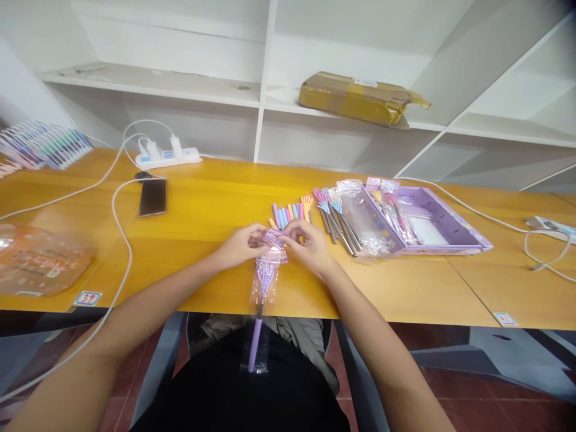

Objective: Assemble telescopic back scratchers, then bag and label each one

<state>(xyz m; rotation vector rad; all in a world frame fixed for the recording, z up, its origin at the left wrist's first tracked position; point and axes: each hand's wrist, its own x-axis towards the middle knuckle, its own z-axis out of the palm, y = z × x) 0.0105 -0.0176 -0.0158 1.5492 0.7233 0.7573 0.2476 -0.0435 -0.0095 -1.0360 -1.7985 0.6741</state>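
A small purple printed card [273, 237] is pinched between the fingertips of my left hand [246, 245] and my right hand [306, 243]. Just below it lies a clear plastic bag [275, 279] with a purple back scratcher [254, 345] inside, its hand-shaped head toward the card and its handle reaching past the table edge over my lap. Whether card and bag are joined, I cannot tell. Beyond my fingers lie several coloured handles [288, 213] in a row. To their right are loose back scratchers [344, 225] with metal rods and pink, blue or yellow heads.
A purple display box [450, 240] with bagged back scratchers stands to the right, clear bags [360, 210] beside it. Leftward are a phone [153, 197], power strip [168, 157], white cable [121, 222] and orange plastic package [45, 261]. A taped carton [355, 99] sits on the shelf.
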